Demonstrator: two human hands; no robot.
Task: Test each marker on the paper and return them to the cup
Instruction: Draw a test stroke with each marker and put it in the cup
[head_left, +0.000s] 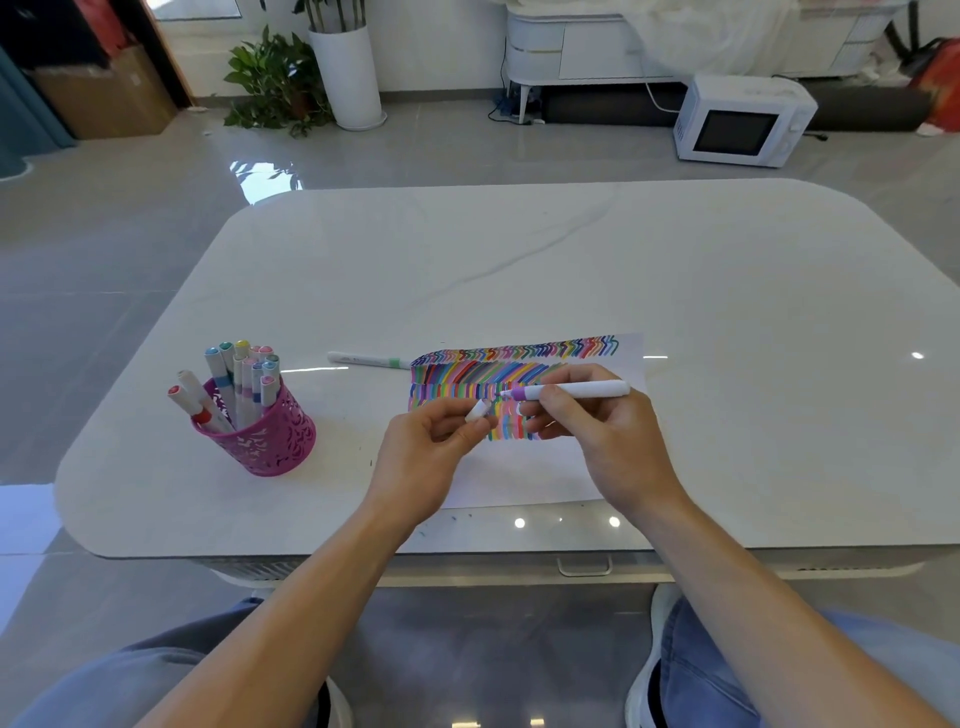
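Note:
A sheet of paper covered with rows of coloured strokes lies on the white table. My right hand holds a white marker with a purple band, uncapped, its tip pointing left just above the paper. Just left of that tip, my left hand pinches the marker's white cap. A pink lattice cup at the left holds several markers. One more white marker with a green band lies flat on the table, left of the paper's top edge.
The table's near edge has a drawer handle below it. My knees show under the table. On the floor beyond stand a white microwave, a potted plant and a white cabinet.

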